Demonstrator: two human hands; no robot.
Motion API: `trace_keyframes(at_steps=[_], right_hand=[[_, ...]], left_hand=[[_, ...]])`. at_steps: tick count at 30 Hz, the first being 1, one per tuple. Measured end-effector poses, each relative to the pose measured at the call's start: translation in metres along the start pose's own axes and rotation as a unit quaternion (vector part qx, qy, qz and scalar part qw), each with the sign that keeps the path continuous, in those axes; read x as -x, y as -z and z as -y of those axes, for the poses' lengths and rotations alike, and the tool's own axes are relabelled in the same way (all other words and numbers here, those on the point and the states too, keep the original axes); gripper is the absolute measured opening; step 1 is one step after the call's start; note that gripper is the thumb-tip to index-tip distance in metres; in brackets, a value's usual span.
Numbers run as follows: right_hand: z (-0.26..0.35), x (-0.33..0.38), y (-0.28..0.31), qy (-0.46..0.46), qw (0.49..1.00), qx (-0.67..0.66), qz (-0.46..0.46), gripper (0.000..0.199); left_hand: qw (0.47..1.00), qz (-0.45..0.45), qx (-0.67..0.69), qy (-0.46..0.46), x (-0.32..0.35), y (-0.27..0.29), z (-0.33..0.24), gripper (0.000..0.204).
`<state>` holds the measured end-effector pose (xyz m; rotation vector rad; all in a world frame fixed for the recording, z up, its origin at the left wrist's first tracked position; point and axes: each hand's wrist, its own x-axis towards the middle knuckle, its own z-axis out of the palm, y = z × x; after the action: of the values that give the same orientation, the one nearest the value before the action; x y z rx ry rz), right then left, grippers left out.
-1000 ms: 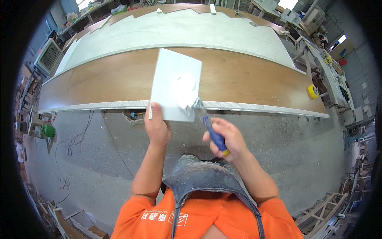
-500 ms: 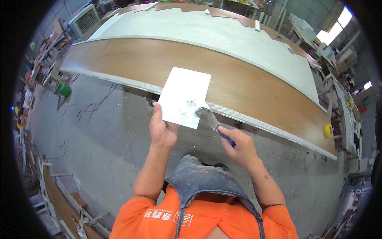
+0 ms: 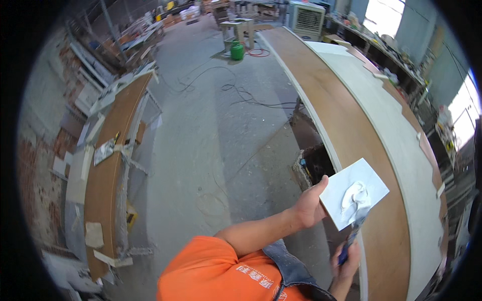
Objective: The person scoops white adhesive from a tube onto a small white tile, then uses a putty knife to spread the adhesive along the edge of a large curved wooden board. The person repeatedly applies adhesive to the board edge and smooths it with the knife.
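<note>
My left hand [image 3: 312,204] grips the near edge of a flat white square board [image 3: 354,198] that carries a blob of white putty [image 3: 353,193]. My right hand [image 3: 347,259] is closed on the blue handle of a putty knife [image 3: 353,236], whose blade lies against the board's lower part by the putty. Both hands hover over the near edge of a long brown wooden panel [image 3: 346,130], part of it coated in white, that runs away to the upper left.
A second long wooden board [image 3: 108,165] on stands lies at the left with scraps on it. Cables [image 3: 236,93] trail over the grey concrete floor toward a green gas cylinder [image 3: 237,50]. Benches, clutter and a large fan stand at the back.
The view has swung sharply left, so the long panel now runs along the right side. Both hands keep their hold on the board and the knife, now low at the right.
</note>
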<state>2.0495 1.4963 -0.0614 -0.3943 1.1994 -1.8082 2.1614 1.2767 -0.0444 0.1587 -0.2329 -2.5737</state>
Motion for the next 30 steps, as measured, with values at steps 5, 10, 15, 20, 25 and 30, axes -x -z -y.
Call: trace_keyframes(at_steps=[5, 10, 15, 20, 25, 30], right_hand=[[0.013, 0.044, -0.001, -0.116, 0.991, 0.050, -0.042, 0.038], [0.037, 0.004, -0.045, -0.143, 0.978, -0.142, -0.062, 0.037], [0.073, -0.010, -0.034, -0.081, 0.992, -0.044, -0.087, 0.044], [0.041, 0.048, -0.045, -0.164, 0.984, 0.031, -0.057, 0.045], [0.045, 0.036, -0.043, -0.069, 0.991, -0.050, -0.107, 0.037], [0.114, 0.044, 0.007, -0.072, 0.978, 0.161, -0.114, 0.034]], left_hand=[[0.988, -0.083, -0.080, -0.099, 0.012, 0.001, -0.025, 0.062], [0.993, -0.057, -0.081, -0.063, 0.018, -0.011, -0.019, 0.063], [0.977, -0.105, -0.150, -0.111, 0.001, -0.013, -0.024, 0.061], [0.906, -0.105, -0.329, -0.245, 0.002, 0.000, -0.004, 0.053], [0.904, 0.000, -0.366, -0.223, 0.011, 0.008, 0.025, 0.061], [0.892, 0.124, -0.430, -0.062, 0.003, -0.011, -0.001, 0.065]])
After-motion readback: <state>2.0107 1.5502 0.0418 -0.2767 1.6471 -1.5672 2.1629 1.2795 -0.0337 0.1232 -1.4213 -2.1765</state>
